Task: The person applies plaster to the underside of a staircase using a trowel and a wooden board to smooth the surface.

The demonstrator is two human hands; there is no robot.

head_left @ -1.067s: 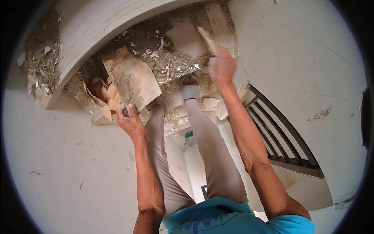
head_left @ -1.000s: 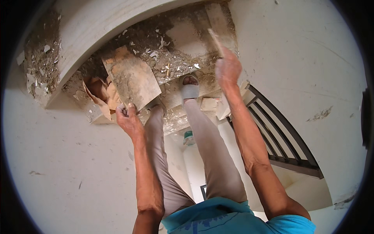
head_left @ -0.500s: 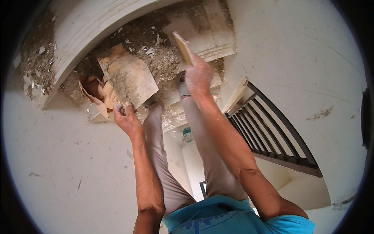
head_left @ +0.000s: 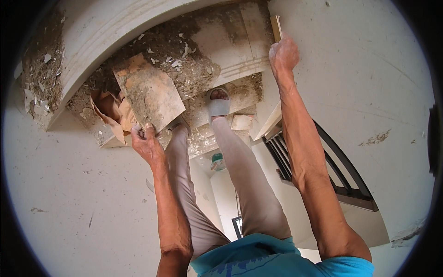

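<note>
My left hand (head_left: 148,142) pinches the lower edge of a flat, dirt-smeared board (head_left: 159,94) between thumb and fingers. The board slants over the debris-covered stair. Beside it, a crumpled brown paper bag (head_left: 108,110) gapes open, partly behind the board. Out to the right, my right hand (head_left: 283,54) is closed round a narrow, flat, light wooden piece (head_left: 276,28). Its upper end sticks out past my fist, close to the white wall; the rest is hidden in my grip, so its exact kind cannot be told.
Loose dirt and pale chips (head_left: 177,62) cover much of the steps. My sandalled foot (head_left: 218,102) stands on a lower step. A dark railing (head_left: 344,168) runs on the right below the white wall (head_left: 360,83). A curved white ledge (head_left: 101,51) borders the stair at upper left.
My right hand has swung right with the wooden piece, from above the steps to beside the wall, uncovering my foot. My left hand and the board have barely moved.
</note>
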